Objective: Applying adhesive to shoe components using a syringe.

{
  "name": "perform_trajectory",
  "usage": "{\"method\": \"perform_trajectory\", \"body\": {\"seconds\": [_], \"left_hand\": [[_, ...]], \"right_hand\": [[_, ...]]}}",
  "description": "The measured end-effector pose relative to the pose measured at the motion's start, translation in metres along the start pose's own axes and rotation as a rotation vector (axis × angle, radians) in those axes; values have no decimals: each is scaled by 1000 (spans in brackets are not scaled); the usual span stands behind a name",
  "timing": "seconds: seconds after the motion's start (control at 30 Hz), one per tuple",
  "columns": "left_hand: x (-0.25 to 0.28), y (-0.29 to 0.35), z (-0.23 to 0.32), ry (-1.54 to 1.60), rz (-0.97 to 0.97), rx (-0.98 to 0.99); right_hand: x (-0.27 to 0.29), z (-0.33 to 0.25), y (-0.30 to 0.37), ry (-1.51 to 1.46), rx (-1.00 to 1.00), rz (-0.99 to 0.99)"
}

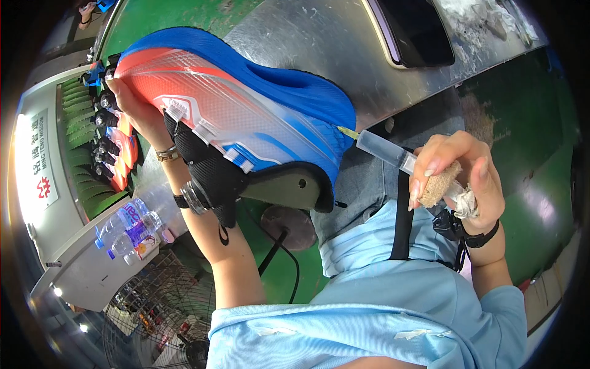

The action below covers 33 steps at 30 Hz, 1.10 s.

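Scuffed metal gleams dully on the worktop point(344, 61) at the top of the frame as we view a sports shoe point(246, 111) tilted on its side, left of centre, its thick blue sole uppermost. Ribbed, translucent mesh fades from coral to white to blue; black textile point(209, 166) hangs below, beside a smooth olive block point(283, 187) with a round hole at the shoe's opening. Our left hand point(140, 115) is curled around the toe, some fingers hidden behind it. Our right hand point(464, 175), right of centre, is partly closed around a clear plastic syringe point(381, 147) and a crumbly-looking tan sponge point(439, 184); the slim yellow-green tip point(348, 132) points at the heel, though we cannot tell whether it touches. A dark-screened phone point(421, 34) lies on the metal at upper right, near crumpled whitish material point(485, 18). Light-blue fabric of our shirt point(393, 289) fills the lower frame. Around us are green floor point(531, 243), more coral shoes point(126, 150) at left, plastic bottles point(129, 227) and a wire-caged fan point(160, 307) at lower left.
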<state>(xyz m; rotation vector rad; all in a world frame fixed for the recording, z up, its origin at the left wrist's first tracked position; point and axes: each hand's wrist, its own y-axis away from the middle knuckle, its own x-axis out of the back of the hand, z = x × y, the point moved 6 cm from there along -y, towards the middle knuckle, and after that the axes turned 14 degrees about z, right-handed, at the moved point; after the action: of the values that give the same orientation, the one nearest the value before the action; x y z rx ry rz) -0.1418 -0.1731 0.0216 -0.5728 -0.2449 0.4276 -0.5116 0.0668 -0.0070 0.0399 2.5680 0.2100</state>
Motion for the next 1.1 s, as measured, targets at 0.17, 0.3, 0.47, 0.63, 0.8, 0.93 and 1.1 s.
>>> {"method": "perform_trajectory", "body": {"seconds": [0.17, 0.3, 0.47, 0.63, 0.8, 0.93, 1.1], "left_hand": [[0, 19, -10, 204, -137, 247], [-7, 94, 28, 361, -243, 436], [-12, 95, 13, 549, -364, 662], [47, 123, 4, -59, 230, 733], [85, 172, 47, -68, 174, 899], [97, 226, 69, 23, -28, 1095], [71, 270, 94, 143, -162, 1161]], "right_hand": [[-4, -4, -4, 75, 37, 7], [-4, -7, -10, 105, 88, 44], [-13, -1, -22, 31, 100, 61], [-17, 4, -32, 47, 161, 134], [-23, 4, -37, 31, 161, 129], [-24, 6, -37, 160, 177, 115], [-25, 12, -33, 100, 148, 121]]}}
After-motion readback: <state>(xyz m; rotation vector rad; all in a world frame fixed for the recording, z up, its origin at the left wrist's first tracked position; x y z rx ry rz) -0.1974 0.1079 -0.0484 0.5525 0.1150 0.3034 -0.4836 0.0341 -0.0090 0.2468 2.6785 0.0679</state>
